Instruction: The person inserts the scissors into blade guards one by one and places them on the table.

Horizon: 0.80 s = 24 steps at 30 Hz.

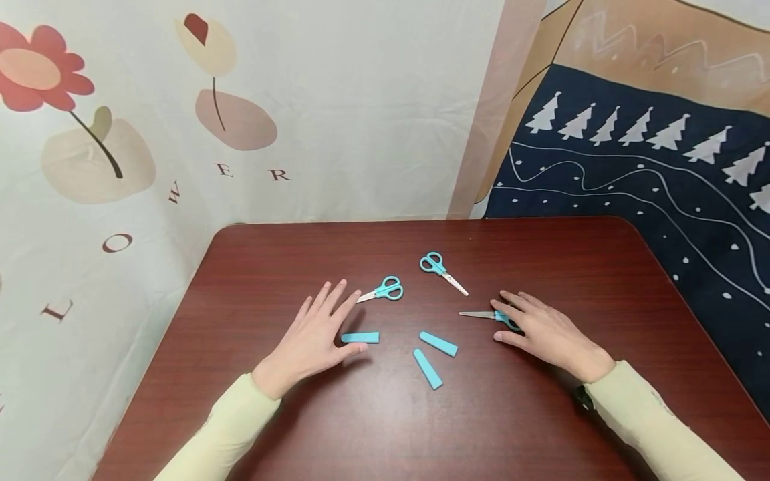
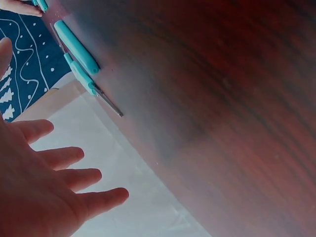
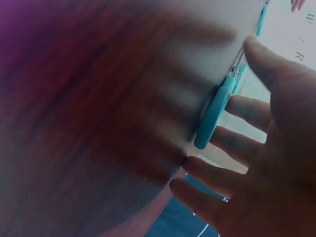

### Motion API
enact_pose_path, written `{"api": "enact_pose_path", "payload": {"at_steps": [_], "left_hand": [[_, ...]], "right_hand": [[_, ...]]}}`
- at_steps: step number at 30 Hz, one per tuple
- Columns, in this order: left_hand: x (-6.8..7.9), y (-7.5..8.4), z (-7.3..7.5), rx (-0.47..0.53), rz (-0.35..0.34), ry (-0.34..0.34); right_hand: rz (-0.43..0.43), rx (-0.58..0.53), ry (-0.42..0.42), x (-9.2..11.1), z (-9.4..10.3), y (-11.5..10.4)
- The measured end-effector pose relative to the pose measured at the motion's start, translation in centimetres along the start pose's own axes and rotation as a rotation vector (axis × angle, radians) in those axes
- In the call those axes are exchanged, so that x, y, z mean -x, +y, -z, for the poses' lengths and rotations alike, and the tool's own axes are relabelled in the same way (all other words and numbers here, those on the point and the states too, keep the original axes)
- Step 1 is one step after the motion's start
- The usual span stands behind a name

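Note:
My left hand (image 1: 315, 337) is held over the table with fingers spread and nothing in its grasp. Just off its fingertips lies one pair of turquoise-handled scissors (image 1: 383, 292), the blade tip partly behind a finger. A tapered turquoise blade cover (image 1: 363, 338) shows between its thumb and index finger. My right hand (image 1: 547, 331), fingers extended, hovers over a second pair of scissors (image 1: 478, 314), hiding part of the handles; in the right wrist view those handles (image 3: 213, 116) show beside the fingers. A third pair of scissors (image 1: 444, 271) lies farther back, between the hands.
Two more turquoise blade covers, one angled (image 1: 438, 343) and one nearer me (image 1: 428, 369), lie mid-table. The reddish-brown table (image 1: 289, 254) ends at a rounded back edge against a printed white curtain (image 1: 361, 133). Dark blue fabric with white trees (image 1: 601, 180) hangs at the right.

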<state>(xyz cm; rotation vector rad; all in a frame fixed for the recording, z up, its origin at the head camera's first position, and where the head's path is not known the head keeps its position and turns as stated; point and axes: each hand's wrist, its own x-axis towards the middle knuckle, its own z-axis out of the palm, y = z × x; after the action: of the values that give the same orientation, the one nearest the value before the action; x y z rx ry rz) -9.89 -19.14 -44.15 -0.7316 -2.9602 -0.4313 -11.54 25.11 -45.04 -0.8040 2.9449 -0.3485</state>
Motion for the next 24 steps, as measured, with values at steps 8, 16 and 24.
{"api": "enact_pose_path", "payload": {"at_steps": [8, 16, 24], "left_hand": [[0.13, 0.02, -0.14, 0.067, -0.039, -0.031], [0.05, 0.11, -0.07, 0.183, -0.120, -0.074], [-0.22, 0.08, -0.17, 0.277, -0.131, -0.147]], "right_hand": [[0.060, -0.015, 0.102, -0.36, 0.24, 0.03], [0.082, -0.023, 0.107, -0.66, 0.62, -0.06], [0.060, -0.012, 0.103, -0.50, 0.53, -0.22]]}}
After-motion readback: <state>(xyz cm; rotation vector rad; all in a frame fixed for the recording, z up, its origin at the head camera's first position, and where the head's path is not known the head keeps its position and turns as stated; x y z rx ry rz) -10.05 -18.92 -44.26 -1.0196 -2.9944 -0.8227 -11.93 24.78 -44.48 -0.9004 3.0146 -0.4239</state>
